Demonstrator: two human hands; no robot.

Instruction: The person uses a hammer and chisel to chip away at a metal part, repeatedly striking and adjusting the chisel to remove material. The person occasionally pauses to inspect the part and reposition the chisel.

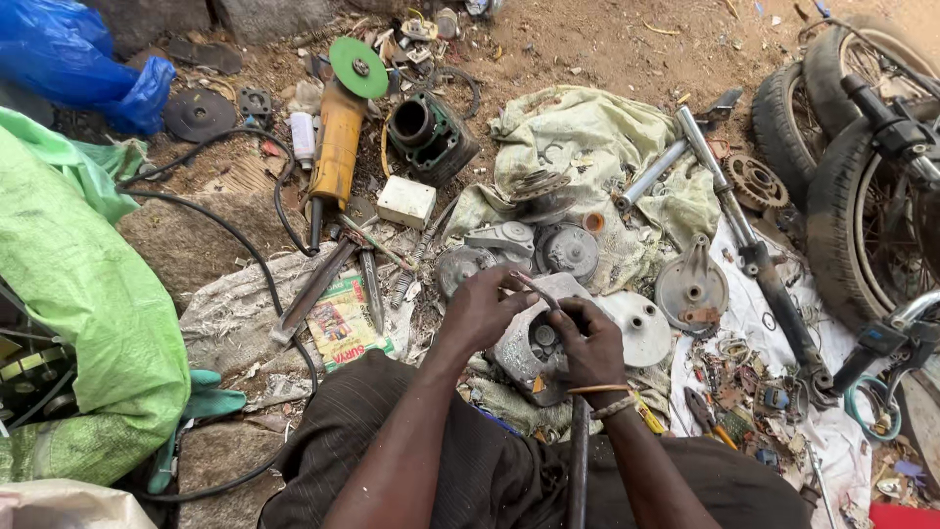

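Both hands meet over a grey cast-metal engine cover that rests on the person's lap, just above the cluttered ground. The left hand pinches a thin metal rod between its fingers, its tip pointing toward the cover; the right hand is clenched on the cover's right edge, steadying it. Judging by its look, the casting is heavy, rigid and greasy, so probably slippery; its thick outer rim seems the safest hold. Its surface is dull, grimy, with a dark round bore at centre.
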